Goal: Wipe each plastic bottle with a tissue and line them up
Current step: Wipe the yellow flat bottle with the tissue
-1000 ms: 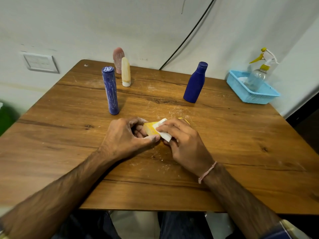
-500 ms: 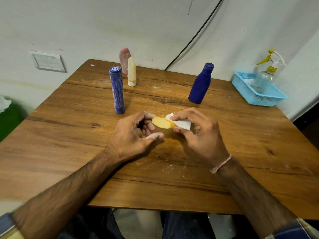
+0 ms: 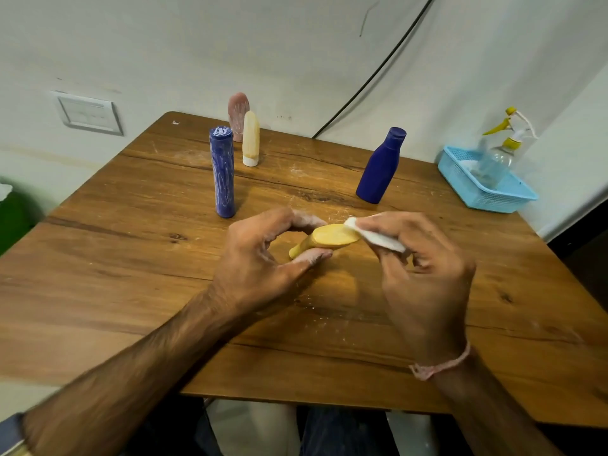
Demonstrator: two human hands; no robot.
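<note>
My left hand (image 3: 260,261) grips a small yellow bottle (image 3: 325,240) just above the middle of the wooden table (image 3: 131,284), its flat base tilted up toward me. My right hand (image 3: 424,268) pinches a folded white tissue (image 3: 378,236) against the bottle's right end. A tall blue cylindrical bottle (image 3: 223,171) smeared with white stands at the back left. Behind it stand a cream bottle (image 3: 250,138) on its white cap and a pink bottle (image 3: 237,113). A dark blue bottle (image 3: 381,166) stands at the back right.
A light blue plastic basket (image 3: 493,195) at the table's far right corner holds a clear spray bottle (image 3: 500,153) with a yellow trigger. White powder is scattered on the wood around my hands. A wall switch plate (image 3: 87,111) and a black cable (image 3: 371,74) are on the wall behind.
The yellow bottle has come out from under both hands and turned so its base shows. The tissue has slid from over the bottle to its right end.
</note>
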